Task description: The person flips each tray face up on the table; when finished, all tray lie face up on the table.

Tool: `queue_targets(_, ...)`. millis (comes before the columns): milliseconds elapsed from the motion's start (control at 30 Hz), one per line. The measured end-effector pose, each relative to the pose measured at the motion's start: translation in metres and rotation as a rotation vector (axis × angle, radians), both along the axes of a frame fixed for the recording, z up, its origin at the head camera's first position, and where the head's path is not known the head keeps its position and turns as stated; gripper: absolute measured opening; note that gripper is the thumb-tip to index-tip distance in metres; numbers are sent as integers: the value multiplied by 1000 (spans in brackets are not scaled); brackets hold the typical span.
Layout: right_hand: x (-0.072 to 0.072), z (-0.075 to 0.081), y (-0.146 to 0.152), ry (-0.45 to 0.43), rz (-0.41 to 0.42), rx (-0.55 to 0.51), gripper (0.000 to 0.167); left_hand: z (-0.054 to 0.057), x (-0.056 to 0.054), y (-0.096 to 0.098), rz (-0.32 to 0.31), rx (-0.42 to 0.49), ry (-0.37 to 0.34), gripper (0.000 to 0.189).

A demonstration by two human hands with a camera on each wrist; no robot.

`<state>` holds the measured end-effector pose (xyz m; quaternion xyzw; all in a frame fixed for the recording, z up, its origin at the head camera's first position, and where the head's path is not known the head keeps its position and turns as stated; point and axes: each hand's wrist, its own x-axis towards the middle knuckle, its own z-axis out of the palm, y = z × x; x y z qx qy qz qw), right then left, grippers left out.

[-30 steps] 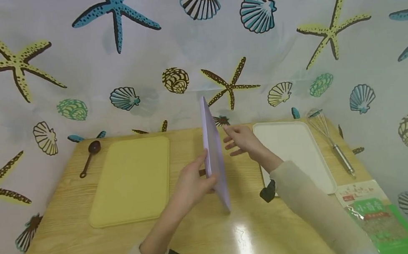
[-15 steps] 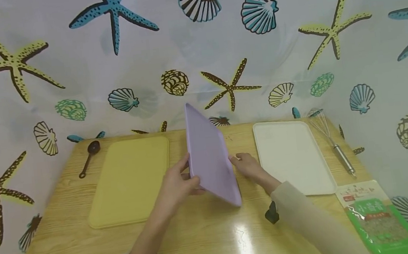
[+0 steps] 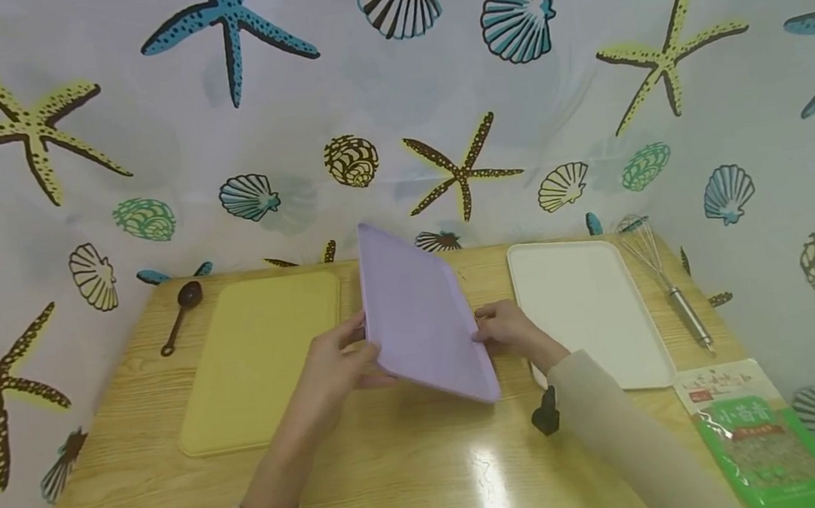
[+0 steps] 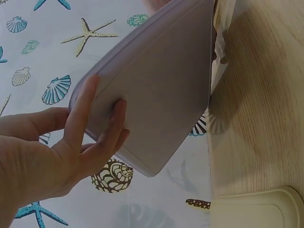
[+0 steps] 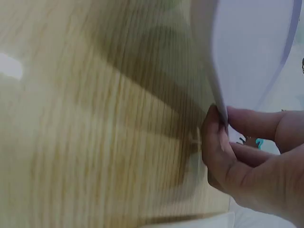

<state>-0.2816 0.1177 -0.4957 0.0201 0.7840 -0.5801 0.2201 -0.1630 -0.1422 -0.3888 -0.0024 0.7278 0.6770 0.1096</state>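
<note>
A lilac rectangular tray (image 3: 422, 319) is held tilted above the middle of the table, its left side raised and its right side lower. My left hand (image 3: 333, 363) grips the left edge, thumb on the upper face; in the left wrist view its fingers lie against the tray's underside (image 4: 152, 90). At the right edge my right hand (image 3: 510, 326) pinches the rim, and the right wrist view shows thumb and fingers (image 5: 216, 142) on opposite faces of it. To the left lies a yellow tray (image 3: 261, 363), to the right a white tray (image 3: 583, 309).
A dark brown spoon (image 3: 182, 315) lies at the far left of the wooden table (image 3: 404, 489). On the right are a whisk (image 3: 663, 283) and a green and white packet (image 3: 764, 435). A shell-patterned cloth (image 3: 403, 87) stands behind the table.
The lilac tray has turned from nearly upright to a flatter tilt, its upper face showing more. My left hand has moved left, and my right hand has taken hold of the right edge.
</note>
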Motion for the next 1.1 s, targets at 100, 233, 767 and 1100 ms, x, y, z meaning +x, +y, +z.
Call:
queue_targets(100, -1, 0, 6, -7, 32, -1, 52, -1, 1, -6, 10, 7, 0, 54)
queue_targets(233, 1, 2, 15, -66, 21, -39, 52, -4, 2, -10, 46, 4, -26, 50)
queue_targets(767, 17, 17, 37, -67, 13, 40, 54, -27, -2, -15, 67, -76, -116, 56)
queue_targets(1100, 27, 27, 41, -3, 33, 53, 55, -48, -24, -20, 69, -173, -132, 57)
